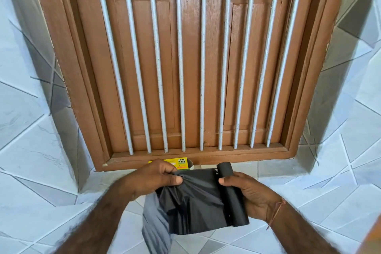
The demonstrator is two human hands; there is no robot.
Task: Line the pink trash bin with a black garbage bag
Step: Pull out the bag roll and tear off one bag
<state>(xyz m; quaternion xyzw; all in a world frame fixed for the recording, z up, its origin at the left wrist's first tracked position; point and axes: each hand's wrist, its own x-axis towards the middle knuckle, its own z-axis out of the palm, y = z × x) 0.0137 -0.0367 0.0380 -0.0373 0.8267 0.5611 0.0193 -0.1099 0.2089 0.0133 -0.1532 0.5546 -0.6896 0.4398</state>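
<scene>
2 hands work near a barred wooden window (185,64). The right hand (249,194) grips a roll of black bags (233,198); the left hand (156,177) pinches the unrolled garbage bag (193,202), likely to tear it free. No pink bin visible.

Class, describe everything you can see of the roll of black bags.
The roll is a matte black cylinder of thin plastic film, tilted a little from upright. The right hand grips its middle. One bag is unrolled from it to the left, still joined along a perforated line, crumpled and hanging; the left hand pinches its top edge.
</scene>
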